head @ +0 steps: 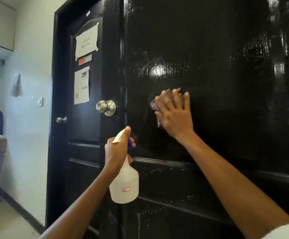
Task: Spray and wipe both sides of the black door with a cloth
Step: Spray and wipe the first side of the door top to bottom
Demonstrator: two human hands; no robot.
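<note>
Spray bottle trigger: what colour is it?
Blue. The trigger shows under the left hand on the translucent white bottle, head view.

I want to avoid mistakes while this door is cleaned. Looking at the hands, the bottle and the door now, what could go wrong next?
1. White drips and spots sit on the lower panels of the black door; they may dry as streaks if the cloth under the right hand skips them.
2. The spray bottle in the left hand points toward the door edge; spray could perhaps wet the papers on the door behind.
</note>
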